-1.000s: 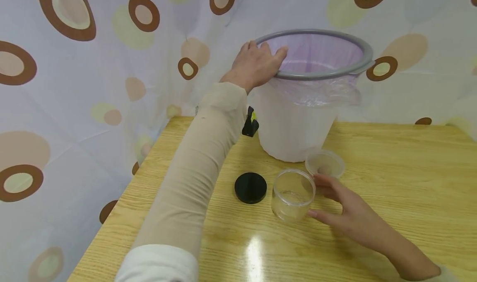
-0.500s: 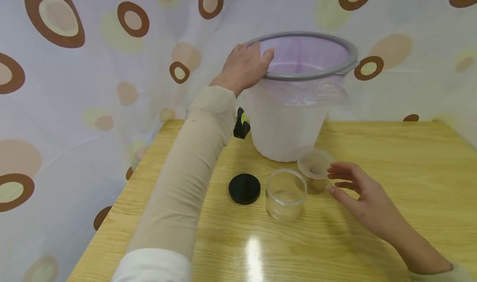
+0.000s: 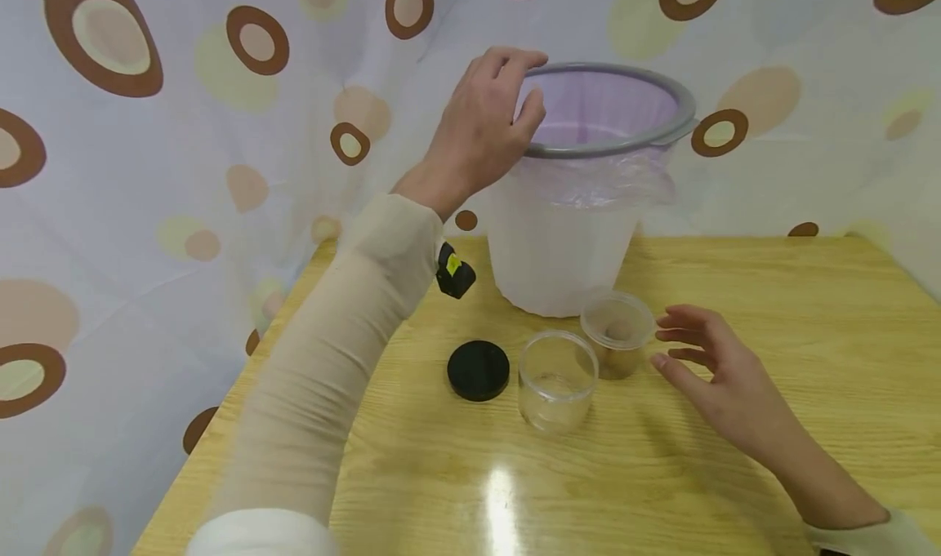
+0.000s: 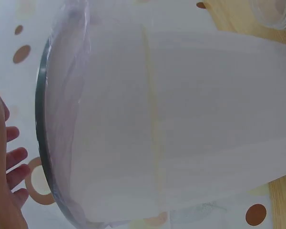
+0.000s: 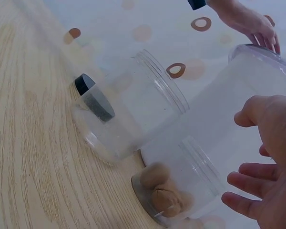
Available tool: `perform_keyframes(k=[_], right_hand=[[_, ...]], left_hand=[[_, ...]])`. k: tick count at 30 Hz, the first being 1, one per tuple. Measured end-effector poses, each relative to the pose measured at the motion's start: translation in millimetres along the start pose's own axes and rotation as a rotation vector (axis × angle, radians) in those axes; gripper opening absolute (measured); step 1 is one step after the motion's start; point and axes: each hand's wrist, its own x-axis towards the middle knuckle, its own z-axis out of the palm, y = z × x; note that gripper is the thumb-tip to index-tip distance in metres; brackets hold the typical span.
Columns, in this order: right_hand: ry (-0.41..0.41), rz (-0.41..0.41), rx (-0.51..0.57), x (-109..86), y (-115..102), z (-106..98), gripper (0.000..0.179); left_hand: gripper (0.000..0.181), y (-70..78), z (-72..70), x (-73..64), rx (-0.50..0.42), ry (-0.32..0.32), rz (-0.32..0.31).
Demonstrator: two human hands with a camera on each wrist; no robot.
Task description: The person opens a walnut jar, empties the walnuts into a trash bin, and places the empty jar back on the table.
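The small clear tub (image 3: pixel 619 340), with brown lumps (image 5: pixel 166 191) inside, stands just behind and right of the larger clear jar (image 3: pixel 556 409). Beside the tub, the right hand (image 3: pixel 724 380) is half open, fingers gently bent, holding nothing. The left hand (image 3: pixel 485 123), loosely spread and gripping nothing, is at the bin's (image 3: pixel 559 250) grey rim (image 3: pixel 595 152); contact is unclear. The left wrist view crops it.

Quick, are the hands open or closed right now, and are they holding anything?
Left hand: open, holding nothing, by the white bin.
Right hand: open, holding nothing, beside the smaller clear tub.
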Motion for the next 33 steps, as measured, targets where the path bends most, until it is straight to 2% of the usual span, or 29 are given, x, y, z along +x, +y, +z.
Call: perform_keyframes(k=[4,8,12,18,24,33], right_hand=[[0.001,0.003,0.011,0.8,-0.1,-0.2,0.054],[-0.006,0.012,0.002,1.5,-0.6,-1.4,0.056],[-0.011,0.016,-0.01,2.5,-1.2,-2.2,0.059],[-0.013,0.022,-0.007,4.2,-2.5,-1.9,0.06],[-0.021,0.018,-0.012,6.6,-2.3,-0.5,0.06],[-0.035,0.045,-0.005,10.3,-3.2,4.4,0.062]], left_hand=[[0.039,4.4,-3.0,-15.3,-0.045,0.063,0.099],[0.038,7.8,1.2,-31.7,-0.097,0.122,0.204],[0.039,11.5,10.2,-50.4,-0.141,0.136,0.289],[0.041,12.4,24.4,-76.5,-0.164,0.151,0.377],[0.04,11.8,30.3,-95.3,-0.188,0.185,0.417],[0.042,22.5,52.7,-116.8,-0.241,0.082,0.361]])
